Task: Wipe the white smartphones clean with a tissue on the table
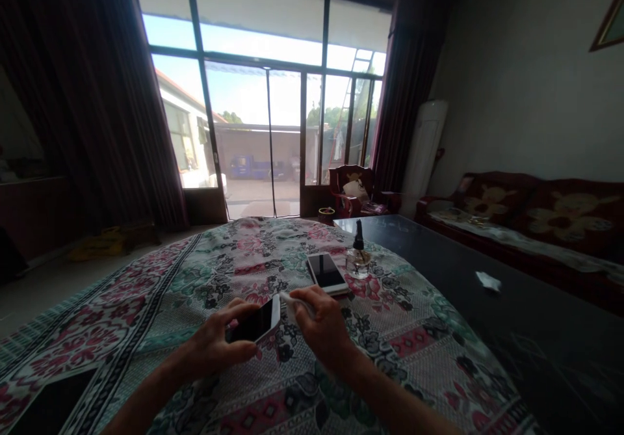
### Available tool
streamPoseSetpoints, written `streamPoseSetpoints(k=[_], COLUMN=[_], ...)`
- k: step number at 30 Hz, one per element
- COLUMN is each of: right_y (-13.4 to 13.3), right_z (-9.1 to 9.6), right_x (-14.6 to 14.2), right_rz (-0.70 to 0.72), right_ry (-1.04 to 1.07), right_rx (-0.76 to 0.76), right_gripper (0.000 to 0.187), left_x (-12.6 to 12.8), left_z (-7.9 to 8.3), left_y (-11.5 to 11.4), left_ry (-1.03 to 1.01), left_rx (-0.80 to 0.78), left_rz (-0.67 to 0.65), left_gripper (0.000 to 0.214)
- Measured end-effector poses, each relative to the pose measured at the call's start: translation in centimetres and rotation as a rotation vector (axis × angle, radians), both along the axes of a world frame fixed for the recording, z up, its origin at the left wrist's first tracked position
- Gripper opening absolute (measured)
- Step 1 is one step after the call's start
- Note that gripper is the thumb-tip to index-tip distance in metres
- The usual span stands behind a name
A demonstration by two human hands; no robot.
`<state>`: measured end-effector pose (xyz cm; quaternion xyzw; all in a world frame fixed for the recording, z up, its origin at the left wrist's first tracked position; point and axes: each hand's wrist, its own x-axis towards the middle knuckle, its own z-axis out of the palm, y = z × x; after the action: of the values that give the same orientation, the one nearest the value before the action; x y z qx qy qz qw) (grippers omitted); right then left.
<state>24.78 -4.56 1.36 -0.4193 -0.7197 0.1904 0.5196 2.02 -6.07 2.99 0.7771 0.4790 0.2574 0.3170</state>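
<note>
- Far left, near edge: a dark rectangular slab lies on the patterned quilt, too dim to say what it is.
- Left hand now, grip clenched on a white smartphone! Fingers wrap its back, and the black screen tilts up. Good form: holding it by the edges keeps skin off the glass.
- Right hand comes in, its grip pinching a white cloth against the phone's right edge. A steady, light press and a clean fold of cloth would serve best here.
- Just beyond, a second smartphone lies flat on the quilt, screen up.
- Right beside it, a small glass bottle stands upright, black top on.
- Over to the right, a dark glass-topped table carries a white scrap.
- Far right, a maroon floral sofa runs along the wall.
</note>
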Motion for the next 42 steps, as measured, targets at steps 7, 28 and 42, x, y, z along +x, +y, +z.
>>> streamPoseSetpoints(k=[7,28,42], right_y=[-1.3,-3.1,-1.0], right_z=[0.6,1.6,-0.6], right_x=[-0.8,-1.2,-0.9], right_rz=[0.149,0.175,0.18], right_ry=[0.099,0.164,0.15], right_rx=[0.095,0.268,0.133], right_gripper=[0.021,0.023,0.024], left_x=[-0.4,-1.0,0.6], left_z=[-0.3,0.3,0.1], left_y=[0.4,0.4,-0.4], left_ry=[-0.032,-0.028,-0.015], left_rx=[-0.004,0.035,-0.01], left_rz=[-0.031,-0.021,-0.018], left_gripper=[0.05,0.05,0.057])
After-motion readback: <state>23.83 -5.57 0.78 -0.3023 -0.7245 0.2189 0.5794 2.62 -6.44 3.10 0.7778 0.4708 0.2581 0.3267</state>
